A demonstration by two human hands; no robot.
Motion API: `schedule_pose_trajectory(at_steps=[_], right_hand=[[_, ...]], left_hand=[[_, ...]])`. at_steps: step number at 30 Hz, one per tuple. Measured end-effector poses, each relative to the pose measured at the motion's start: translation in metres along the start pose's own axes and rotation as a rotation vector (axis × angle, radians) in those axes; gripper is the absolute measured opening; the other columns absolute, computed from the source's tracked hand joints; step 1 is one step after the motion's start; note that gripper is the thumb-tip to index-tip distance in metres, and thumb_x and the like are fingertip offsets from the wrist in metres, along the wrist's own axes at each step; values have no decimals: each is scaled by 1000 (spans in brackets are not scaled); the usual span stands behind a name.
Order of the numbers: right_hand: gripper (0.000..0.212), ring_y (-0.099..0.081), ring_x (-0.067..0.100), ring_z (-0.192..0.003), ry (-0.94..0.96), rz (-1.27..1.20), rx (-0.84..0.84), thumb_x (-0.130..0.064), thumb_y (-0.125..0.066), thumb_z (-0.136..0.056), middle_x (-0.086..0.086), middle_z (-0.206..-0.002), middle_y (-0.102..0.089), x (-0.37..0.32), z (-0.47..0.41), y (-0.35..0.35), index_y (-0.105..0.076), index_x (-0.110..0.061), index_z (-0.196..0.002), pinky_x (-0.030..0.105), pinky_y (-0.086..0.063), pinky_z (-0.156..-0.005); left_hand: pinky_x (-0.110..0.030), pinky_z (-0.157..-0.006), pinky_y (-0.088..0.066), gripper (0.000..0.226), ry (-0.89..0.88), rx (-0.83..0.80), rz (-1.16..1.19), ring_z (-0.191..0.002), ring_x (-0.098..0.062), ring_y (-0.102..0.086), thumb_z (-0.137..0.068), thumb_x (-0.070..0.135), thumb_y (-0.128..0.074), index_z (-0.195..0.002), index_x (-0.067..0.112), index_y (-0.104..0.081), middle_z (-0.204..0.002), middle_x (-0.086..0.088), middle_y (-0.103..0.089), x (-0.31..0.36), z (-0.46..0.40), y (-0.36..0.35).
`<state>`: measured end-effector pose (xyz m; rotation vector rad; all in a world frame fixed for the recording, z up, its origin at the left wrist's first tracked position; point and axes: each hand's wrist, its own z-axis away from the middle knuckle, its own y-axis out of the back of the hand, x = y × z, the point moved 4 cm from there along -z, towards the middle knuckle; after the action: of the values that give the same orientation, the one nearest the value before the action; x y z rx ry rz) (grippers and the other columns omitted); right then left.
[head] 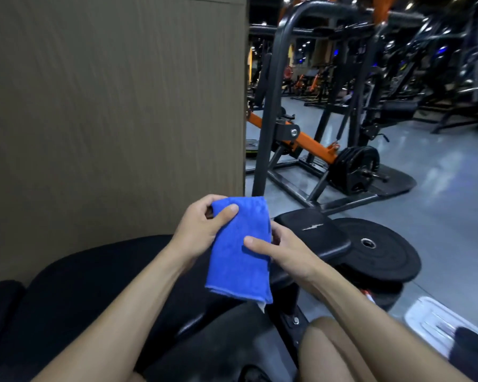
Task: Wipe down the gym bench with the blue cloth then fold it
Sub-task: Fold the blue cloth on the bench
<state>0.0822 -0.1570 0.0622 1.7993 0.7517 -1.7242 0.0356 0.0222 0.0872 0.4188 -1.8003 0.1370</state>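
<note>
Over our lap, blue cloth [239, 249] hangs already folded narrow, clear of the gym bench [312, 235]. Left hand [202, 230] pinches its top corner; right hand [282, 252] pinches the right edge. We judge we're in the fold step; next fold needs the bottom hem brought up square.
</note>
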Motion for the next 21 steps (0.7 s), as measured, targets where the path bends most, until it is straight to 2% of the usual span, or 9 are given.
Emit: schedule_pose_trajectory(at_steps=[2, 4, 6, 8, 11, 14, 17, 19, 21], right_hand=[[33, -73, 24, -99, -22, -55, 115, -10, -71, -90, 11, -112, -75, 4, 17, 22, -62, -6, -122, 27, -57, -71], [24, -73, 24, -91, -48, -89, 260, -7, -66, -92, 15, -106, -75, 13, 32, 51, -65, -2, -115, 25, -54, -65], [16, -69, 26, -86, -76, -132, 443, -9, -61, -93, 17, -100, -75, 33, 50, 90, -67, 3, -103, 29, -53, -69], [15, -65, 26, -77, -138, -272, 667, -10, -58, -94, 17, -88, -70, 74, 75, 138, -66, 3, -90, 31, -51, -68], [26, -61, 30, -74, -295, -348, 998, -20, -61, -89, 21, -82, -63, 156, 125, 207, -60, 6, -92, 39, -46, -68], [7, -50, 25, -60, -464, -359, 1241, -12, -52, -95, 18, -74, -52, 234, 178, 251, -54, -6, -92, 34, -35, -56], [9, -49, 25, -60, -634, -446, 1363, -7, -48, -96, 24, -78, -54, 306, 217, 285, -55, 0, -96, 33, -37, -54], [27, -58, 30, -71, -683, -500, 1412, -10, -51, -98, 35, -93, -64, 359, 229, 322, -58, 13, -109, 36, -45, -60], [34, -66, 32, -72, -700, -540, 1421, -16, -55, -99, 30, -101, -69, 363, 224, 351, -60, 12, -117, 32, -53, -55]], left_hand=[[-34, -76, -56, 15, 2, 60, 0, -82, -12, -67, -90, 27, -75, -97, 14, -70, -92, -6, -76, 2, -6, -32], [-35, -75, -56, 18, 59, 33, -29, -80, -14, -67, -91, 33, -73, -97, 17, -69, -91, -5, -74, -6, -12, -68], [-37, -69, -57, 21, 199, -121, -27, -76, -15, -63, -95, 35, -66, -105, 16, -65, -94, -6, -69, -24, -17, -111], [-35, -65, -58, 23, 325, -295, -50, -80, -18, -62, -99, 29, -61, -119, 16, -59, -107, -11, -64, -45, -18, -150], [-32, -69, -57, 17, 384, -446, -135, -88, -20, -68, -100, 21, -60, -117, 19, -61, -117, -8, -65, -78, -18, -191], [-30, -70, -57, 16, 474, -569, -117, -85, -18, -70, -101, 18, -57, -115, 16, -66, -117, -12, -70, -111, -14, -224], [-29, -71, -56, 19, 529, -632, -115, -81, -16, -70, -102, 16, -55, -115, 12, -68, -113, -10, -74, -141, -15, -249], [-29, -72, -57, 19, 560, -637, -113, -81, -15, -71, -102, 15, -54, -114, 12, -69, -110, -9, -75, -159, -19, -259], [-29, -72, -56, 19, 582, -645, -118, -80, -15, -71, -102, 13, -54, -114, 12, -69, -108, -7, -76, -174, -25, -268]])
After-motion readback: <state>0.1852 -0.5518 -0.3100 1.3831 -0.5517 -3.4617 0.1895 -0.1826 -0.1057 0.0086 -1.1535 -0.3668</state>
